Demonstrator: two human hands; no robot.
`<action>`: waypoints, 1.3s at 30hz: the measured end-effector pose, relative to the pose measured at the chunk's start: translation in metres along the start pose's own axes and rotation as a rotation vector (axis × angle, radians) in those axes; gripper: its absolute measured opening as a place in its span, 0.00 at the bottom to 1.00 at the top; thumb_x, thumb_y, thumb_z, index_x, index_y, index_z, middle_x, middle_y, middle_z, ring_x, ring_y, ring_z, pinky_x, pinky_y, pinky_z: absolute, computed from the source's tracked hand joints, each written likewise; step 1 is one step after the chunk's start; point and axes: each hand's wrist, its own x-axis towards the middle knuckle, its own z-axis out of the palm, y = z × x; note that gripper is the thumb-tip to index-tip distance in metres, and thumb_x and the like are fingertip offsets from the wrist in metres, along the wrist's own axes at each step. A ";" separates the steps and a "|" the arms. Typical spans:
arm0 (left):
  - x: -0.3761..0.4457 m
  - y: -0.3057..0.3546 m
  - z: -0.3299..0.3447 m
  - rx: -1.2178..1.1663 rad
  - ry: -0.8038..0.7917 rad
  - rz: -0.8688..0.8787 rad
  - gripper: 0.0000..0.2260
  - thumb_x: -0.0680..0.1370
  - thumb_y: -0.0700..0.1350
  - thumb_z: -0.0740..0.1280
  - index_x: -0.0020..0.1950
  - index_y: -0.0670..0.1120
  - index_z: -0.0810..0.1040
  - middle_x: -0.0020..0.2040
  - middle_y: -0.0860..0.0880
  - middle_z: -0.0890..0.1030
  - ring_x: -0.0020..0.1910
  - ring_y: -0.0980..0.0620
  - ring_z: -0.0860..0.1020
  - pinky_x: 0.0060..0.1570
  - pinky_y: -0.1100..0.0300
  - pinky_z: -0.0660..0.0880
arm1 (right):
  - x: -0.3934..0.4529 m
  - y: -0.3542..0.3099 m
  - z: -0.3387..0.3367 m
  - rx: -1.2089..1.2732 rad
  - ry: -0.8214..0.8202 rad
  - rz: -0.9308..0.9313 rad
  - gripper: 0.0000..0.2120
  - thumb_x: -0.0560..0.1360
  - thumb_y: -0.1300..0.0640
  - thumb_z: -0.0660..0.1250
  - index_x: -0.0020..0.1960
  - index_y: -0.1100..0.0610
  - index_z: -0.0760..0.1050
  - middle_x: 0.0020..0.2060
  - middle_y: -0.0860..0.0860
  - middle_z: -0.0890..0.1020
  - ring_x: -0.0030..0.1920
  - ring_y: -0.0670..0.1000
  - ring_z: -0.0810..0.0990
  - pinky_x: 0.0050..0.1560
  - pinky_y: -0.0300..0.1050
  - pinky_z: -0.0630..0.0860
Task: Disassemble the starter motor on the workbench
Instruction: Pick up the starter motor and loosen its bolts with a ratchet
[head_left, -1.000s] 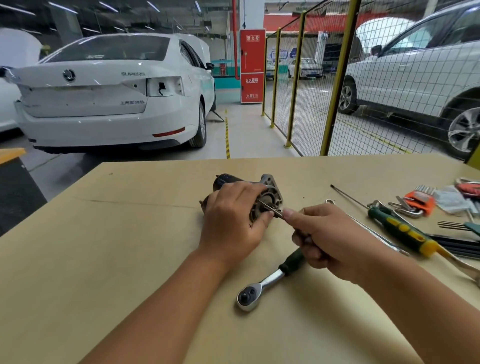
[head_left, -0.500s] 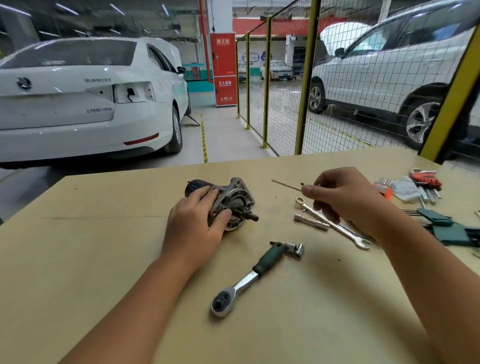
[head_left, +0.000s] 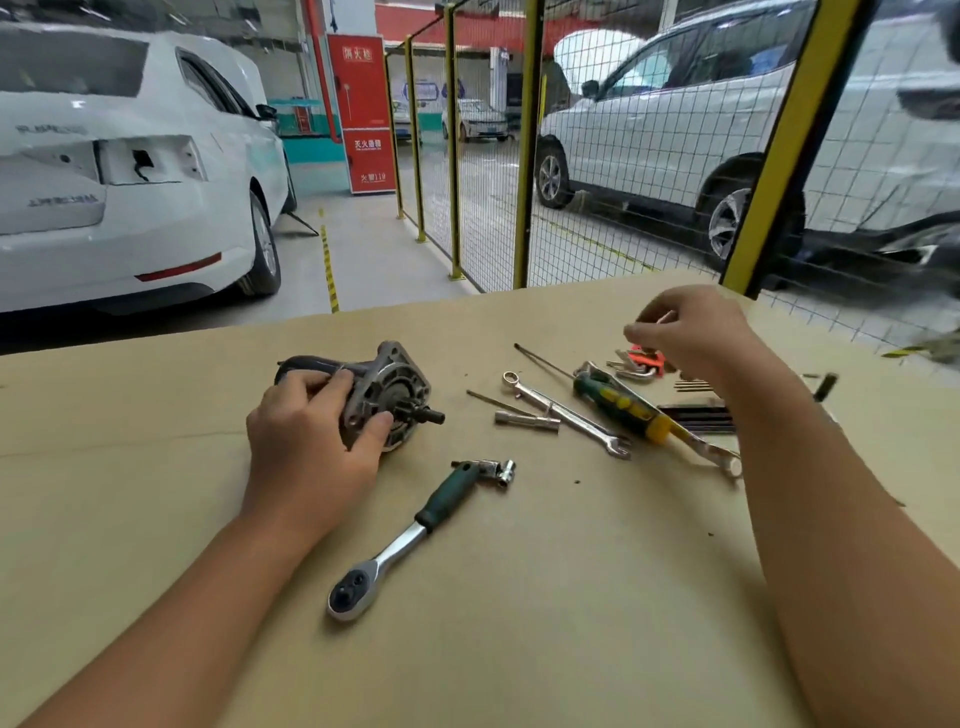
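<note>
Gripped by the left hand (head_left: 306, 447), the motor (head_left: 374, 397) lies on its side on the bench (head_left: 156, 519) — fingers curled over the dark body, thumb pressed to the grey end housing, presumably so that the unit cannot roll while the other hand is busy; its short shaft (head_left: 428, 414) points right, toward the tools. Nearest the viewer, a ratchet (head_left: 410, 535) with a green grip and a socket at its far end lies diagonally, just right of the motor, where either hand could take it. Beyond it, well apart from the motor, is the tool cluster: a tube socket (head_left: 527, 418) touching a spanner (head_left: 566, 413), two thin rods (head_left: 543, 360), probably long bolts set aside, and a green-and-yellow screwdriver (head_left: 621, 402) resting across a second spanner. Farther still, the right hand (head_left: 685, 327) hovers above a red holder of hex keys (head_left: 641, 364) — its fingers bent, pinching what seems a small pale object, though blur prevents identifying it. Judged from this, one fastener is out and the hand is depositing it or choosing a tool. Behind the bench stand a yellow mesh fence (head_left: 524, 156) and parked cars.
</note>
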 end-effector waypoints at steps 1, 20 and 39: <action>-0.003 0.004 0.003 -0.010 0.002 0.023 0.28 0.72 0.56 0.70 0.65 0.38 0.82 0.55 0.38 0.79 0.54 0.35 0.78 0.57 0.38 0.75 | -0.002 0.009 -0.006 -0.034 -0.035 0.016 0.08 0.74 0.51 0.76 0.42 0.48 0.78 0.42 0.51 0.82 0.40 0.52 0.83 0.30 0.42 0.76; -0.014 0.025 0.013 -0.003 -0.046 0.253 0.31 0.69 0.50 0.81 0.70 0.44 0.79 0.57 0.45 0.79 0.56 0.40 0.80 0.56 0.43 0.75 | -0.059 0.041 0.021 -0.238 -0.335 -0.047 0.11 0.71 0.43 0.75 0.41 0.50 0.80 0.38 0.49 0.82 0.41 0.49 0.80 0.39 0.49 0.78; -0.014 0.028 0.010 -0.036 -0.051 0.211 0.31 0.70 0.51 0.81 0.71 0.46 0.79 0.60 0.47 0.78 0.58 0.42 0.79 0.58 0.44 0.75 | -0.056 0.033 0.033 -0.493 0.120 -0.150 0.13 0.76 0.37 0.65 0.47 0.46 0.76 0.43 0.44 0.78 0.42 0.48 0.75 0.38 0.46 0.76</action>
